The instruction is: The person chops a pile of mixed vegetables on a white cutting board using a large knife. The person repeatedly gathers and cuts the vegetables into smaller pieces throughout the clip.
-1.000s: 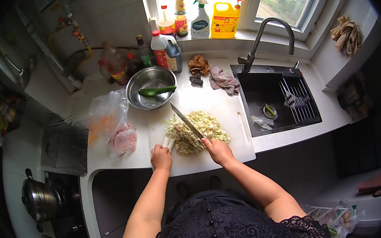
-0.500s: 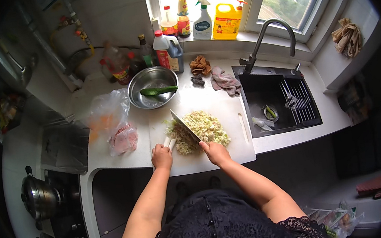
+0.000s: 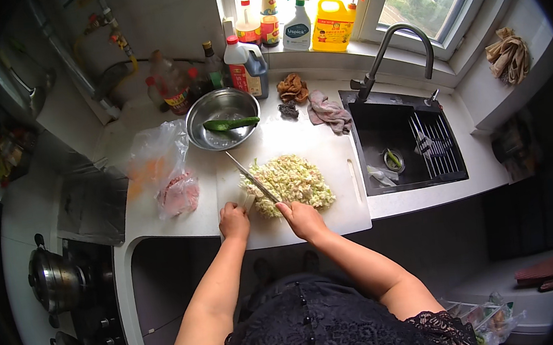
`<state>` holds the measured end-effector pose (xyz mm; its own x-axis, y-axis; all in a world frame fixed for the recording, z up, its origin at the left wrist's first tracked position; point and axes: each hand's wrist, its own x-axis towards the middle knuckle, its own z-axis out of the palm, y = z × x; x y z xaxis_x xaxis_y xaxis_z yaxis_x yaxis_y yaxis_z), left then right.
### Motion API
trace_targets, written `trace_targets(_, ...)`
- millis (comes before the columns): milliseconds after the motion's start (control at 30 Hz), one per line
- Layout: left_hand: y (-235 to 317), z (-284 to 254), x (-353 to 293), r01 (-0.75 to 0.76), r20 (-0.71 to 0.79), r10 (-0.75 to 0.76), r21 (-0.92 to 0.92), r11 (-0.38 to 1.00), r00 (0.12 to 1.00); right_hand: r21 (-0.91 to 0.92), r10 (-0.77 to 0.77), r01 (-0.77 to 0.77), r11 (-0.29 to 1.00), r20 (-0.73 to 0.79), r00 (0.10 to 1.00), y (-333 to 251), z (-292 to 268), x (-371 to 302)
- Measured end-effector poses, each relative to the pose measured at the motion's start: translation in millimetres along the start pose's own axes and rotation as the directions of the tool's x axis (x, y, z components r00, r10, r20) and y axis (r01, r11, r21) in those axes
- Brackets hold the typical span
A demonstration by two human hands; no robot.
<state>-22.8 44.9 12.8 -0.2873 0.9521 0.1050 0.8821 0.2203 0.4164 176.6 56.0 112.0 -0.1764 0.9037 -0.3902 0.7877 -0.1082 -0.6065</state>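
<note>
My right hand (image 3: 304, 219) is wrapped around the handle of a kitchen knife (image 3: 252, 178). The blade slants up and to the left along the left side of a spread pile of finely chopped pale green and whitish vegetable (image 3: 298, 182). On the near left of the white cutting board (image 3: 348, 215), my left hand (image 3: 234, 221) is closed on short pale stalks (image 3: 248, 202), whose ends stick out toward the blade. Their exact kind does not show. Behind the board stands a steel bowl (image 3: 246, 137) with a long green cucumber-like vegetable (image 3: 232, 124) in it.
Left of the board lies minced meat in a plastic bag (image 3: 179, 193). A black sink (image 3: 381, 141) with a tap (image 3: 427, 55) is at right. Bottles, including a large dark sauce jug (image 3: 246, 68), line the back. A rag (image 3: 329, 113) lies beside the sink. Pots (image 3: 55, 280) stand at far left.
The knife has shifted left, off the pile toward the stalks, and its blade now shows more edge-on. My right hand moved slightly left with it; my left hand stays in place.
</note>
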Motion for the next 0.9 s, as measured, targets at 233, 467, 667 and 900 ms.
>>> trace_targets(233, 4.9, -3.3, 2.0, 0.007, 0.016, -0.006, -0.045, 0.999, 1.000, -0.044, 0.056, -0.055, 0.998, 0.029, 0.998, 11.7, 4.5, 12.0)
trace_targets(467, 2.4, -2.1, 3.8, 0.010, 0.043, -0.009, -0.022, 1.000, 0.999, -0.013, 0.014, -0.014, 1.000, -0.023, 1.000, 20.5, 19.1, 11.7)
trace_targets(667, -3.4, 0.6, 0.7, -0.002, 0.051, 0.003, -0.017, 1.000, 0.999, -0.031, 0.034, -0.035, 0.999, -0.027, 0.999, 12.9, -4.9, -2.1)
trace_targets(900, 0.7, -4.2, -0.1, -0.017, 0.034, 0.017, -0.013, 1.000, 0.999, -0.039, 0.053, -0.053, 0.998, -0.013, 0.999, 31.9, -22.3, 13.1)
